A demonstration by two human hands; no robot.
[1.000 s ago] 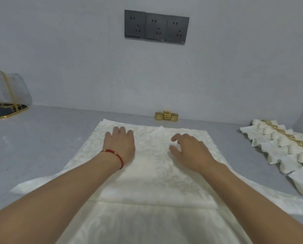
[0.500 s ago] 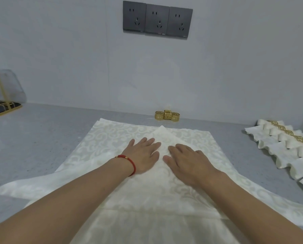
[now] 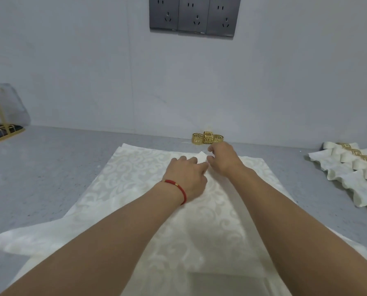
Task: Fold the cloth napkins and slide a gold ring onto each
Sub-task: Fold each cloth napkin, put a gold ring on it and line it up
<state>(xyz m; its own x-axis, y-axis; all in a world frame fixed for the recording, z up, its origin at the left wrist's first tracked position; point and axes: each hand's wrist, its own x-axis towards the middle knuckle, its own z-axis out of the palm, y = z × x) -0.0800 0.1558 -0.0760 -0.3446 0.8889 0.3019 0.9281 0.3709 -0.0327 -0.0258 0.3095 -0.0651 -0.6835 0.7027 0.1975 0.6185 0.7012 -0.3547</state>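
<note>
The cloth napkin (image 3: 135,189) lies spread on the grey table (image 3: 50,167) — left hand (image 3: 185,178) and right hand (image 3: 223,159), fingers curled, pinch its folded tip near the far edge — gold rings (image 3: 207,138) just beyond.

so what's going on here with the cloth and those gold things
A person is folding a cream patterned cloth napkin spread on a grey countertop. The left hand, with a red cord bracelet at its wrist, and the right hand meet at the tip of the folded point at the napkin's far end. Three loose gold napkin rings wait by the wall. At the right lies a row of finished napkins in gold rings.
</note>
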